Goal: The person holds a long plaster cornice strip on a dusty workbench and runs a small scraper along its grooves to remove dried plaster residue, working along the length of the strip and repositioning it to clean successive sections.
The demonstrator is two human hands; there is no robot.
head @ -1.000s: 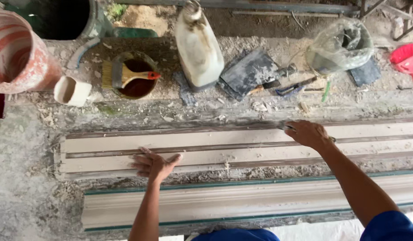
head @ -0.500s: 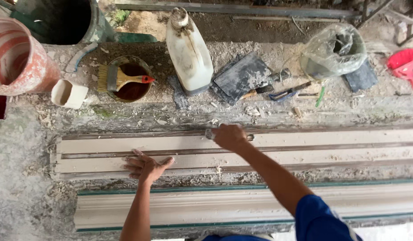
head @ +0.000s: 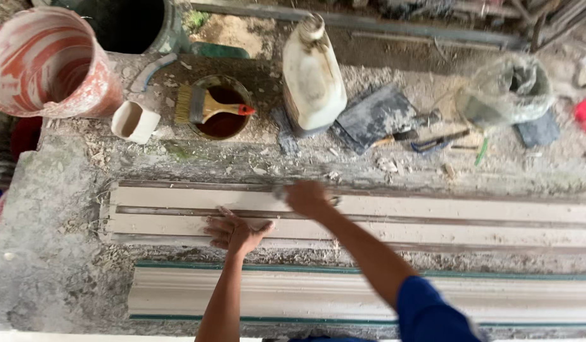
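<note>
Left hand [head: 237, 232] lies flat, fingers spread, on the long pale grooved plaster moulding strip [head: 432, 218], which runs left to right across the dusty workbench [head: 46, 253]. Right hand [head: 307, 197] is blurred at the strip's far edge, just beyond the left one and closed around something small and grey; what it is, I cannot tell. A second white moulding strip with green edges [head: 305, 294] lies parallel, nearer the body. Beyond the work: a tin with a wooden brush [head: 207, 107], a white plastic jug [head: 312, 76], a red-smeared bucket [head: 46, 60] — all well apart, nothing blocking the strip
</note>
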